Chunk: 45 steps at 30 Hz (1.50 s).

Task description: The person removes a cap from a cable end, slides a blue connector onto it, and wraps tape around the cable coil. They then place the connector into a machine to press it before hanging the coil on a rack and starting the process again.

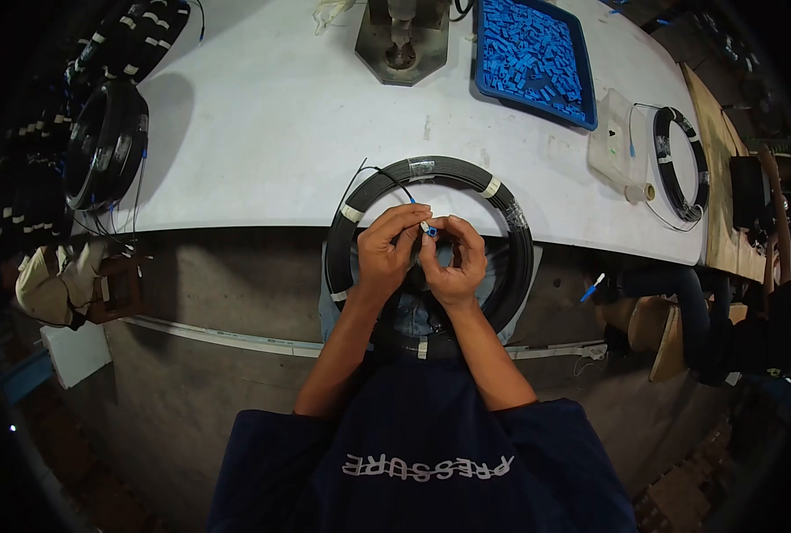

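A large coil of black cable (521,258), bound with white and clear tape, rests on my lap and leans over the table edge. One cable end (397,178) loops from the coil's top down to my fingers. Between my fingertips is a small blue and white cable connector (428,228). My left hand (388,250) is closed on its cable side, fingers pinched together. The thumb and fingers of my right hand (457,266) pinch the blue end. Fingertips partly cover the connector, so its finer details are hidden.
On the white table (262,133) stand a metal stand base (401,58) and a blue tray (481,75) of small blue parts. Coils (107,147) are stacked left. Another coil (679,164) lies right, beside a clear plastic box (610,147). A person (755,302) sits far right.
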Each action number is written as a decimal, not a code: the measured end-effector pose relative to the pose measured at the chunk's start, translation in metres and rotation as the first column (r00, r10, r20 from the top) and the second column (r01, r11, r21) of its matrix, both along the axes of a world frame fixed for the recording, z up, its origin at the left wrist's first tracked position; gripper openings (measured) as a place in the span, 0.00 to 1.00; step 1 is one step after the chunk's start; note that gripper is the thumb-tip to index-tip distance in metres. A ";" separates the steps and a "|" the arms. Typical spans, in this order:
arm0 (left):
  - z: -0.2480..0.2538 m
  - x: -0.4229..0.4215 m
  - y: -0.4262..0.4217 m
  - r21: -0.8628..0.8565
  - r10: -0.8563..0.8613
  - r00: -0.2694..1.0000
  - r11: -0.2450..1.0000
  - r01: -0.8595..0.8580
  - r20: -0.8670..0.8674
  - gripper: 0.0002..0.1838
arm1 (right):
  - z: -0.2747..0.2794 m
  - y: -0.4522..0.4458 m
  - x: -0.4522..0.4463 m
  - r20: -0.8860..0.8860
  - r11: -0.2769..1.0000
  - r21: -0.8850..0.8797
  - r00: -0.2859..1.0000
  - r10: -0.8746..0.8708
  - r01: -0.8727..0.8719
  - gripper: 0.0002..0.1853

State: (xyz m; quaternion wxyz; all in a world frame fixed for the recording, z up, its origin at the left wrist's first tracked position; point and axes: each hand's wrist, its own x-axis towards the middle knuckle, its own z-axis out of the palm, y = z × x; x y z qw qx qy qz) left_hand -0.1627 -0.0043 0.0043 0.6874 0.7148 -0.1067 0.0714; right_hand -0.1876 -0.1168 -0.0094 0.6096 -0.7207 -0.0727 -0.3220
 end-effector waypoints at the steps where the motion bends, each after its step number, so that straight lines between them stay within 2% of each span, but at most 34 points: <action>1: 0.001 0.000 0.000 -0.001 -0.002 1.000 1.000 0.002 -0.004 0.09 | 0.001 0.000 0.000 0.002 1.000 0.002 1.000 -0.001 0.001 0.26; 8: -0.002 -0.002 -0.001 -0.035 0.000 1.000 0.999 0.000 -0.006 0.08 | 0.000 -0.002 0.001 0.005 1.000 0.002 1.000 0.001 -0.001 0.26; 13: -0.003 -0.003 -0.001 -0.065 -0.024 0.994 0.998 0.017 -0.106 0.08 | 0.004 -0.002 0.002 -0.020 0.999 0.038 1.000 0.015 -0.014 0.25; 17: -0.003 -0.003 0.001 -0.038 -0.004 0.993 0.999 0.000 -0.121 0.08 | -0.004 -0.003 0.000 -0.028 0.999 0.028 0.999 0.022 -0.022 0.25; 19: -0.003 -0.002 0.000 -0.038 -0.006 0.997 0.999 0.004 -0.071 0.08 | -0.001 0.000 -0.001 -0.051 0.993 0.109 0.997 0.053 -0.047 0.24; 23: -0.006 -0.004 0.000 -0.051 -0.003 0.995 0.999 -0.002 -0.101 0.08 | -0.001 -0.001 -0.001 -0.046 0.992 0.110 0.997 0.061 -0.056 0.24; 28: -0.007 -0.002 -0.002 -0.034 0.004 1.000 0.999 -0.004 0.009 0.09 | 0.000 0.000 0.000 -0.029 0.989 0.135 0.997 0.066 -0.062 0.23; 34: -0.005 -0.002 0.001 -0.023 -0.006 0.998 1.000 0.004 -0.056 0.10 | 0.000 0.000 0.001 -0.001 0.994 0.097 0.999 0.053 -0.052 0.23; 41: 0.000 -0.001 0.000 -0.003 -0.023 0.999 1.000 0.023 -0.045 0.12 | -0.002 0.000 -0.001 0.001 0.996 0.086 1.000 0.016 -0.016 0.24; 43: -0.001 0.000 -0.001 0.006 -0.015 1.000 1.000 0.015 0.011 0.12 | -0.002 0.000 -0.001 -0.003 0.998 0.059 1.000 -0.021 0.021 0.24; 45: 0.002 -0.001 -0.001 0.004 -0.024 0.999 1.000 0.024 -0.021 0.11 | -0.002 0.001 -0.001 0.012 0.998 0.058 1.000 -0.026 0.025 0.25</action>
